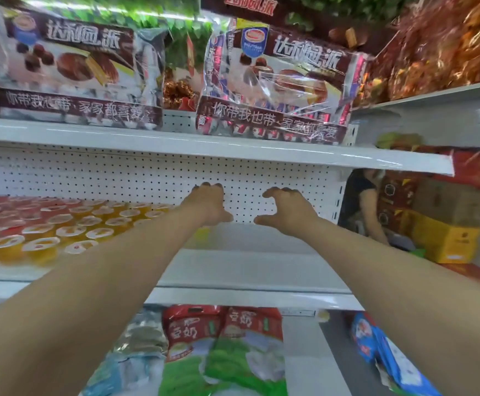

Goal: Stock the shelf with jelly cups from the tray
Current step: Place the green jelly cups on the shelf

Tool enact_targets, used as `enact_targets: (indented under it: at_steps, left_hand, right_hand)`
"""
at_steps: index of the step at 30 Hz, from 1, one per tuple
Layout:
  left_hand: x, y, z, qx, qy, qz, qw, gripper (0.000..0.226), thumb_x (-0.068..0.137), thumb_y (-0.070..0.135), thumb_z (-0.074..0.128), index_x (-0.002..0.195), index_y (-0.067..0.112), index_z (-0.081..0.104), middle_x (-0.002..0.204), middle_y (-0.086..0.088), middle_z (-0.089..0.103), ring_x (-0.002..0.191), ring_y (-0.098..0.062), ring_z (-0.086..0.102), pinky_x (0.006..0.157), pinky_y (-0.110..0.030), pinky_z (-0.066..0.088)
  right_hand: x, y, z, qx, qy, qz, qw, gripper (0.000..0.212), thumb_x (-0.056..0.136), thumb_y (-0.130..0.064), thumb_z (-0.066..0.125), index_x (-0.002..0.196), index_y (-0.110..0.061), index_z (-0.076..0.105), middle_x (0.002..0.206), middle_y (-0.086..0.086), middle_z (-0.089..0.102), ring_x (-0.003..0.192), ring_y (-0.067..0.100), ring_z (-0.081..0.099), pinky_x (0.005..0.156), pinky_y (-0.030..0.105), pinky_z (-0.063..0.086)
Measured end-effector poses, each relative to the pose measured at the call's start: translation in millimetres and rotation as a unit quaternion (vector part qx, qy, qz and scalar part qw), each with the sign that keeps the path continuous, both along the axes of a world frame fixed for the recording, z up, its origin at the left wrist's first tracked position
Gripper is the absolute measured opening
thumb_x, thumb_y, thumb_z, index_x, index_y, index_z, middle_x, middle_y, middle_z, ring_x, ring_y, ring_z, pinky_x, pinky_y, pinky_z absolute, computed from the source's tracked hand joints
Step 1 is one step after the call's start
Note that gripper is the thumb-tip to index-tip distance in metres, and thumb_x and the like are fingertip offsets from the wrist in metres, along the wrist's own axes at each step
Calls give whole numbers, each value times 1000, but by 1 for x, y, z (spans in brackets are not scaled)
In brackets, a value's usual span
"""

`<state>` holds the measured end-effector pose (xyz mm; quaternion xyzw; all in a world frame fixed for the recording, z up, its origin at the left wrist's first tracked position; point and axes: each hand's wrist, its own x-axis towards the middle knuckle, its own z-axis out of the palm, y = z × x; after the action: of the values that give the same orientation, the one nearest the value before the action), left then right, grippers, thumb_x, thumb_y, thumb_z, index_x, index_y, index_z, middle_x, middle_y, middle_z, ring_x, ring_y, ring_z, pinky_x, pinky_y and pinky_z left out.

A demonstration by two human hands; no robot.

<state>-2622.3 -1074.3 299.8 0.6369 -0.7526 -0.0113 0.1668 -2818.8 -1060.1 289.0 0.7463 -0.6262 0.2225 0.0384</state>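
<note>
Reaching into the middle shelf [247,270] with both bare arms, left hand [208,205] and right hand [286,211] side by side in front of the white pegboard back [118,178], near each other but apart. Left grip spread wide, thumb well off from half-bent fingers, nothing seen in it. Right grip the same: claw-like, wide, holding nothing. Both over the bare right part of the shelf board; cannot tell whether fingertips touch the pegboard. Just under the left thumb, a small yellow smear, too blurred to name.

On the left part of the same shelf, jelly cups [47,227] packed in tight rows, lids up: orange ones in front and toward the middle, red ones at the far left back. Blurred.

On the shelf above, two big brown pie packs [70,70], [279,81]. On the shelf below, red-and-green bags [221,332]. At right, past the shelf end, another person [367,201] in a dark sleeve, beside a yellow carton [444,241].
</note>
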Motion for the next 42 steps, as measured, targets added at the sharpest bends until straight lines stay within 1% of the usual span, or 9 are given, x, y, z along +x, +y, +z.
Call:
enact_targets:
  at_steps: [8,13,15,19,27,31,35,39,42]
  left_hand:
    - [-80,89,-9,-32,63,-42,997,69,92,57,52,141,9,41,142,-14,41,128,-32,43,103,-45,41]
    - [-118,125,-29,-29,83,-68,994,67,94,60,45,139,10,43,142,-12,42,126,-31,45,100,-46,44]
    - [-133,135,-42,-25,85,-81,993,64,95,59,45,136,10,45,139,-12,44,124,-31,46,99,-45,44]
    - [-157,149,-80,3,88,-108,990,63,95,57,46,136,10,46,138,-14,46,126,-32,44,102,-47,42]
    - [-192,158,-202,107,42,-142,983,61,94,57,47,130,8,51,130,-17,53,118,-36,51,97,-43,44]
    - [-200,169,-277,191,29,-160,968,62,96,55,47,131,5,50,132,-20,51,120,-37,50,99,-42,42]
    - [-198,187,-363,282,25,-165,945,56,94,53,52,123,6,54,123,-20,55,118,-36,52,95,-39,42]
    - [-184,207,-445,379,-7,-171,909,58,93,53,53,127,6,52,128,-17,53,121,-34,51,99,-39,43]
    - [-170,223,-501,442,-25,-174,880,57,92,53,57,125,6,52,127,-16,55,117,-33,52,95,-39,44]
  right_hand:
    - [-86,100,-1,-29,-23,-44,998,64,91,-62,51,140,-21,48,138,8,53,127,26,46,97,40,46]
    - [-126,148,-17,-34,-14,-71,997,62,94,-57,51,139,-15,49,139,12,48,134,30,37,102,41,41]
    - [-143,162,-28,-28,-26,-74,996,60,92,-57,54,135,-14,53,143,12,42,131,32,42,101,43,45]
    - [-173,179,-59,-9,-13,-103,995,58,89,-62,52,127,-18,58,126,7,62,115,31,57,88,35,47]
    - [-217,207,-158,91,-41,-174,980,48,87,-56,59,115,-16,62,113,11,67,109,32,61,85,37,46]
    - [-223,221,-226,147,-70,-199,966,51,88,-50,64,124,-13,59,120,12,64,115,33,57,92,36,44]
    - [-215,236,-309,247,-99,-237,934,55,90,-43,65,134,-12,53,137,10,56,129,28,47,103,33,34]
    - [-197,256,-397,348,-155,-246,891,54,89,-42,67,130,-10,55,134,13,57,129,28,48,105,33,33]
    - [-181,280,-455,421,-186,-249,852,50,90,-43,65,128,-12,57,134,8,57,128,25,49,104,29,32]
